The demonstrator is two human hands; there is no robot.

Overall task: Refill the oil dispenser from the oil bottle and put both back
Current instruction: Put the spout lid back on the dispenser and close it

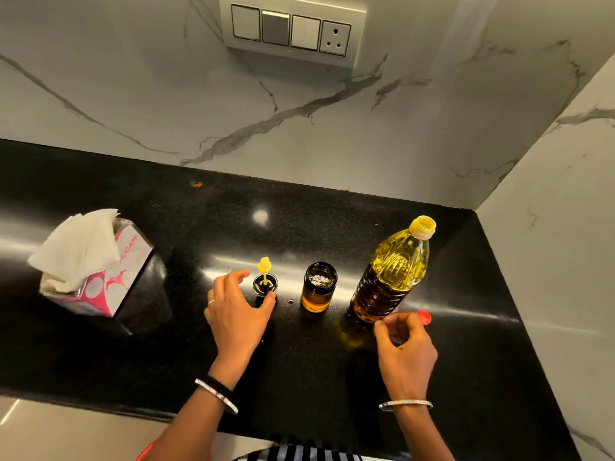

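The oil bottle (392,271) stands uncapped at the right of the black counter (133,194), about half full of yellow oil. Its red cap (425,317) lies on the counter by the bottle's base. The glass oil dispenser (318,287) stands open in the middle with a little oil at its bottom. Left of it sits the dispenser's black lid (265,285), a yellow tube sticking up from it. My left hand (236,311) curves around the lid, thumb tip touching its near side, the other fingers apart from it. My right hand (404,347) hovers loosely curled near the bottle's base, beside the cap, holding nothing.
A pink tissue box (96,277) with white tissues sticking out stands at the left of the counter. Marble walls close the back and the right side, forming a corner behind the bottle. A switch panel (293,28) is mounted on the back wall.
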